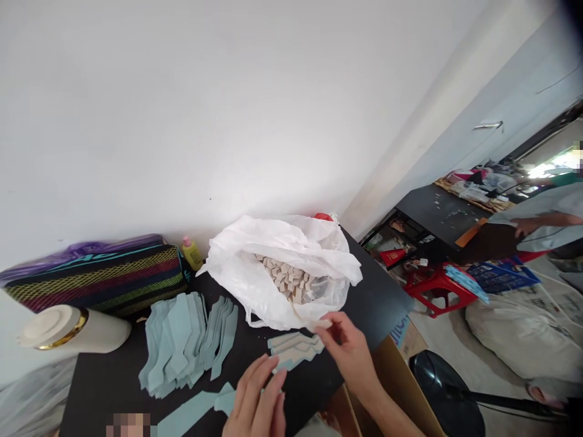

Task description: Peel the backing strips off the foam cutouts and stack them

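My right hand (pixel 348 352) is at the front rim of a white plastic bag (pixel 237 273), with thumb and index finger pinched on a small pale piece. Inside the bag's mouth lies a heap of beige pieces (pixel 286 279). Just below it, several beige pieces with blue-green edges (pixel 294 349) are laid overlapping on the black table (pixel 310 388). My left hand (pixel 259 400) hovers by their near end, its fingers bent but apart. Blue-green cut pieces (pixel 175 340) lie fanned in a pile to its left. More blue-green pieces (pixel 191 413) lie beside the left hand, partly covered by it.
A cream tumbler (pixel 86 331), a striped mesh bag (pixel 104 279) and a yellow bottle (pixel 192 254) stand along the left. An open cardboard box (pixel 401 388) adjoins the table at right. Beyond are a red stool (pixel 437 291) and another person's arm (pixel 546 224) at a second table (pixel 441 212).
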